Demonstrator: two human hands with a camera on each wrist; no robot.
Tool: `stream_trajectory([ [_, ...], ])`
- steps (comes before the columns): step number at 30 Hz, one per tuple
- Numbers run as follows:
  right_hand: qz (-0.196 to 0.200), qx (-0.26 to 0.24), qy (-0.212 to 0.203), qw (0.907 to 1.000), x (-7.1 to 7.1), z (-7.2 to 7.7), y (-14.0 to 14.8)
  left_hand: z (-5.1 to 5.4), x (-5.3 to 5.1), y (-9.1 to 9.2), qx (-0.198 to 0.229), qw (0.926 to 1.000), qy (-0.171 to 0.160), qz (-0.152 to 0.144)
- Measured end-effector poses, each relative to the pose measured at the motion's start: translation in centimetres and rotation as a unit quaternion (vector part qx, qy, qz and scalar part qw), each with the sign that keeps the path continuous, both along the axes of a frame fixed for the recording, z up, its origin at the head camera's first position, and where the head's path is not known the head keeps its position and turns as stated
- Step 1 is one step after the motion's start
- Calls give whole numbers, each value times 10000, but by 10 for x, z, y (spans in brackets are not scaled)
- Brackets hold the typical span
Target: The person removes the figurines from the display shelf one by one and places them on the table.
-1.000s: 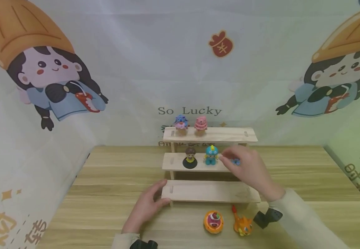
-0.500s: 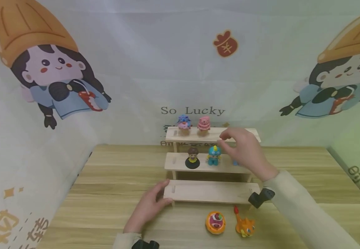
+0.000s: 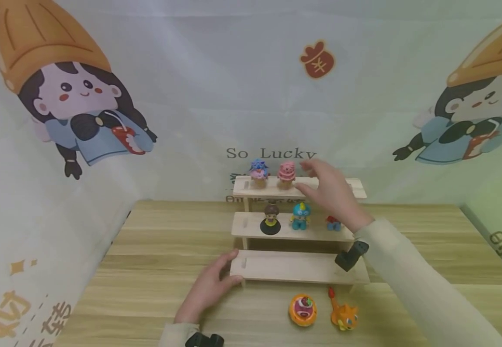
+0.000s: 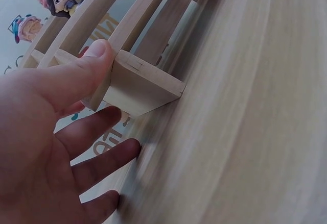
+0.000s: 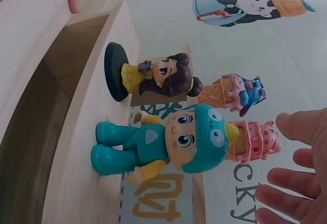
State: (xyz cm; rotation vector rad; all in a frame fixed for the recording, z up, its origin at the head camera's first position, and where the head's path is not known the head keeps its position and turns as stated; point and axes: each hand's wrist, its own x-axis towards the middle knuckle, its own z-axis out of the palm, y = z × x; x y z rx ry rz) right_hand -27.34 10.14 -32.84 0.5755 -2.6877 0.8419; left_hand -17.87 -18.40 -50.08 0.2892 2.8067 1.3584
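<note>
A three-step wooden display stand (image 3: 285,266) stands mid-table. My left hand (image 3: 209,289) holds the left end of its lowest step between thumb and index finger; the other fingers stretch out free in the left wrist view. My right hand (image 3: 335,193) is over the top step, fingers spread, just right of a pink ice-cream-cone figurine (image 3: 286,172), apart from it in the right wrist view. Beside that stands a blue cone figurine (image 3: 258,173). The middle step carries a brown-haired figurine (image 3: 271,217) on a black base, a teal-suited figurine (image 5: 163,140) and a partly hidden red-and-blue figurine (image 3: 333,224).
In front of the stand, an orange round tart-like toy (image 3: 302,310) and an orange dragon-like figurine (image 3: 345,315) lie on the wood-grain table (image 3: 146,270). A printed cloth (image 3: 190,96) hangs close behind the stand.
My right hand has moved from beside the teal-suited figurine on the middle step, up and back to the pink cone figurine. My left hand stays at the stand's lowest step.
</note>
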Motion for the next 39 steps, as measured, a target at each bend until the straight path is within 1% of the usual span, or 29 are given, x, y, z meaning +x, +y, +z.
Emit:
stream_trajectory([
  [2,68,-76,-168,9998,-5,1,-2,0,-1,0,53,10000,-43,-24],
  [5,223,-79,-287,9993,-13,2,-5,1,-2,1,114,9998,-111,-79],
  [9,420,67,-306,9986,-20,2,-9,2,-2,0,129,9997,-166,-114],
  [14,492,74,-394,9980,-24,0,-12,5,0,-1,168,9994,-232,-189],
  [20,465,11,-543,9974,-27,-1,-17,7,2,-2,234,9988,-328,-274],
  [25,371,-148,-721,9966,-28,0,-20,4,0,-2,325,9983,-319,-353],
  [29,317,-217,-621,9973,-29,0,-21,2,-1,-2,375,9982,-311,-358],
  [34,225,-223,-434,9986,-28,-2,-23,2,-1,-2,371,9983,-309,-339],
  [39,160,-249,-415,9987,-26,-3,-25,2,-1,-1,397,9981,-354,-313],
])
